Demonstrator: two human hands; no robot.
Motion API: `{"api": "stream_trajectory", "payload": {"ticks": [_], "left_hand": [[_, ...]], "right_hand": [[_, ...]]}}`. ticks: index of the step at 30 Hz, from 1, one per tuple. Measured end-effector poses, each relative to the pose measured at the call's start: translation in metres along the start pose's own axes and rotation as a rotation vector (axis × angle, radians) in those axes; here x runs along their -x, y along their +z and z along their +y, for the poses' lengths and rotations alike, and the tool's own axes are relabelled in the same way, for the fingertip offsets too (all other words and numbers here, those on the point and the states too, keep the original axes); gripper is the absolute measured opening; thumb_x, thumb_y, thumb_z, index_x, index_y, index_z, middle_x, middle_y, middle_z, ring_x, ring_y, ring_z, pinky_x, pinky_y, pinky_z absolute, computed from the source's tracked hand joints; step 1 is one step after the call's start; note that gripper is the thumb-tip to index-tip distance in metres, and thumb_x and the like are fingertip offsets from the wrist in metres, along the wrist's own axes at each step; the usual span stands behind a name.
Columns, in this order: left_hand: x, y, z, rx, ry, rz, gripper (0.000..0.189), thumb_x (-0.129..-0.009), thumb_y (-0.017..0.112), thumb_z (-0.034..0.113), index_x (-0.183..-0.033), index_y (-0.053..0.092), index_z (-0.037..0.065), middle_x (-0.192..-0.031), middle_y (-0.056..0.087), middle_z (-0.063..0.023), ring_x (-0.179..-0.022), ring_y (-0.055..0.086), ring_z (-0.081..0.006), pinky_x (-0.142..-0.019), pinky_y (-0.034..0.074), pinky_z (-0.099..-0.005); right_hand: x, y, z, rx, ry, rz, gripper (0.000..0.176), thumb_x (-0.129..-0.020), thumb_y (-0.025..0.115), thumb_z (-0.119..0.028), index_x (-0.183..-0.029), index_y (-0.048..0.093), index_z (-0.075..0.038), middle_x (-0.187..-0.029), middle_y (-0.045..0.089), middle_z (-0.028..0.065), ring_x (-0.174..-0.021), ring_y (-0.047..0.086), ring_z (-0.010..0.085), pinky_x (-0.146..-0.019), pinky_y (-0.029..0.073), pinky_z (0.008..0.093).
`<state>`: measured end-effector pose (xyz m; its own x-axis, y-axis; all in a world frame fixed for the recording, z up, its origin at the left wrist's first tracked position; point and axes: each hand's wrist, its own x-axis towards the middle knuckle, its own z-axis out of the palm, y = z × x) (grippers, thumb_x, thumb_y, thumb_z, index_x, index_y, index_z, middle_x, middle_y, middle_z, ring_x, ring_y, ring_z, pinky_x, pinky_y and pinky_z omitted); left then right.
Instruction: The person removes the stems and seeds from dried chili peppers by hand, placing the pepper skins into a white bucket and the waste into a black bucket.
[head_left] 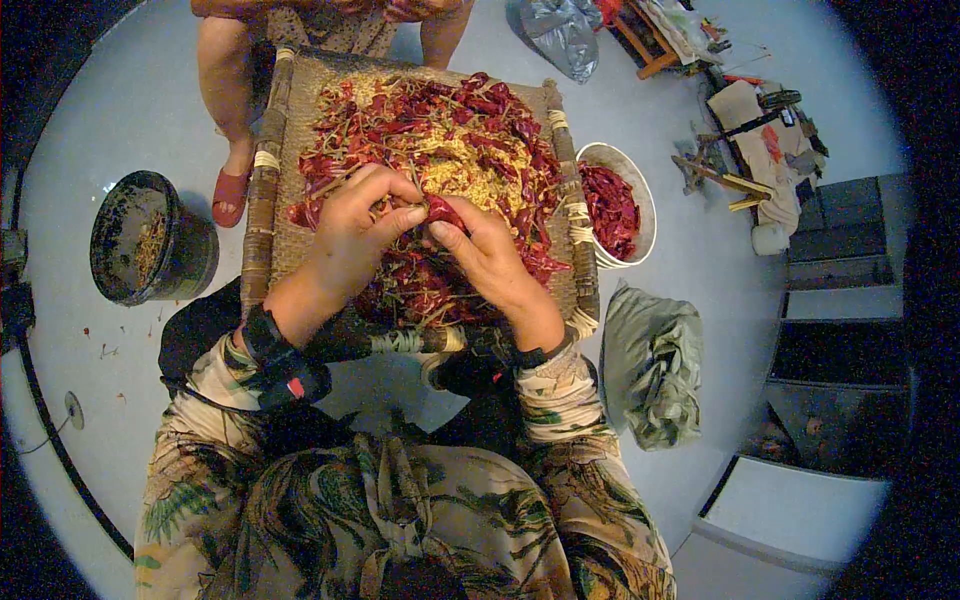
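A long-sleeved garment [400,510] printed with green and tan leaves is worn. Black bands [533,356] are strapped at both wrists, the left band [285,372] marked red. The left hand [355,228] and right hand [492,258] are bare.

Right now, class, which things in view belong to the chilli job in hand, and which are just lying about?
In the job: left hand, right hand, dried chilli pinched between them, woven tray, white bowl of chillies, probably the black bucket.
Lying about: green bag, grey plastic bag, wooden pieces.
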<state>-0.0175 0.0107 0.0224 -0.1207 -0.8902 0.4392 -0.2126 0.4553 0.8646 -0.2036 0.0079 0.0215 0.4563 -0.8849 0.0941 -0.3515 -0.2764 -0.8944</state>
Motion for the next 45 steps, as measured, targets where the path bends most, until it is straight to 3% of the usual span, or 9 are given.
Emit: {"api": "stream_trajectory", "payload": {"ticks": [8, 14, 20, 23, 26, 29, 35, 41, 45], "left_hand": [[0.003, -0.002, 0.007, -0.206, 0.151, -0.042, 0.009, -0.079, 0.058, 0.01, -0.08, 0.054, 0.002, -0.081, 0.055, -0.0113, -0.076, 0.056, -0.0297, -0.064, 0.046, -0.0354], [0.011, -0.002, 0.013, -0.364, 0.185, -0.026, 0.008, -0.083, 0.057, 0.01, -0.083, 0.053, 0.003, -0.09, 0.059, -0.0125, -0.085, 0.059, -0.0304, -0.073, 0.049, -0.0364], [0.011, 0.003, 0.002, -0.339, 0.336, 0.114, 0.007, -0.079, 0.059, 0.007, -0.084, 0.054, 0.004, -0.083, 0.06, -0.0113, -0.075, 0.06, -0.0271, -0.065, 0.049, -0.0345], [0.009, 0.002, 0.014, -0.069, 0.013, 0.087, 0.008, -0.079, 0.06, 0.006, -0.083, 0.054, 0.003, -0.08, 0.06, -0.0082, -0.073, 0.06, -0.0207, -0.064, 0.048, -0.0302], [0.007, 0.005, 0.005, 0.103, -0.139, 0.121, 0.009, -0.08, 0.061, 0.007, -0.079, 0.053, 0.003, -0.074, 0.06, -0.005, -0.069, 0.058, -0.0142, -0.06, 0.045, -0.0251], [0.001, -0.006, 0.021, 0.561, -0.478, 0.002, 0.01, -0.081, 0.061, 0.008, -0.075, 0.053, 0.003, -0.07, 0.059, -0.0034, -0.059, 0.051, -0.0095, -0.053, 0.04, -0.0218], [0.004, -0.012, 0.001, 0.831, -0.627, -0.111, 0.007, -0.082, 0.06, 0.008, -0.078, 0.054, 0.005, -0.068, 0.056, -0.0012, -0.048, 0.036, -0.0042, -0.044, 0.028, -0.0187], [0.005, -0.013, -0.004, 1.095, -0.719, -0.267, 0.014, -0.085, 0.058, 0.019, -0.077, 0.051, 0.009, -0.057, 0.042, 0.0058, -0.046, 0.034, -0.0043, -0.043, 0.027, -0.0187], [0.006, -0.012, -0.007, 1.154, -0.753, -0.245, 0.013, -0.086, 0.057, 0.017, -0.079, 0.051, 0.008, -0.06, 0.044, 0.0043, -0.045, 0.033, -0.0045, -0.043, 0.026, -0.0189]], "right_hand": [[0.001, 0.011, -0.004, 0.157, -0.088, 0.092, 0.027, -0.088, 0.053, -0.018, -0.106, 0.055, 0.002, -0.092, 0.06, 0.0213, -0.087, 0.059, 0.0362, -0.074, 0.047, 0.0381], [0.001, 0.022, -0.006, 0.112, -0.074, 0.194, 0.023, -0.089, 0.051, -0.021, -0.095, 0.057, 0.001, -0.075, 0.058, 0.0207, -0.072, 0.058, 0.0384, -0.062, 0.045, 0.0395], [0.004, 0.033, -0.006, -0.114, -0.01, 0.226, 0.02, -0.09, 0.05, -0.018, -0.091, 0.057, 0.0, -0.069, 0.057, 0.0136, -0.062, 0.057, 0.0243, -0.058, 0.044, 0.033], [0.006, 0.033, -0.013, -0.203, 0.014, 0.189, 0.028, -0.095, 0.045, -0.025, -0.09, 0.058, -0.001, -0.071, 0.055, 0.0018, -0.063, 0.051, 0.0093, -0.06, 0.042, 0.0225], [0.007, 0.031, -0.013, -0.215, -0.011, 0.178, 0.024, -0.095, 0.045, -0.02, -0.091, 0.058, 0.0, -0.072, 0.056, 0.002, -0.063, 0.051, 0.0093, -0.06, 0.043, 0.0229], [0.007, 0.027, -0.018, -0.227, 0.002, 0.128, 0.02, -0.094, 0.045, -0.015, -0.091, 0.058, 0.001, -0.072, 0.057, 0.0028, -0.063, 0.053, 0.01, -0.06, 0.044, 0.0239], [0.008, 0.022, -0.016, -0.15, -0.038, 0.108, 0.013, -0.087, 0.052, -0.011, -0.09, 0.058, 0.0, -0.071, 0.057, 0.0072, -0.063, 0.054, 0.0152, -0.059, 0.044, 0.0295], [0.011, 0.019, -0.017, -0.225, -0.012, 0.037, 0.022, -0.093, 0.047, -0.016, -0.094, 0.058, 0.003, -0.075, 0.059, 0.0047, -0.065, 0.055, 0.0111, -0.061, 0.045, 0.0248], [0.01, 0.016, -0.024, -0.257, -0.022, 0.009, 0.024, -0.093, 0.047, -0.018, -0.096, 0.058, 0.003, -0.076, 0.059, 0.0046, -0.066, 0.055, 0.0111, -0.062, 0.045, 0.0242]]}}
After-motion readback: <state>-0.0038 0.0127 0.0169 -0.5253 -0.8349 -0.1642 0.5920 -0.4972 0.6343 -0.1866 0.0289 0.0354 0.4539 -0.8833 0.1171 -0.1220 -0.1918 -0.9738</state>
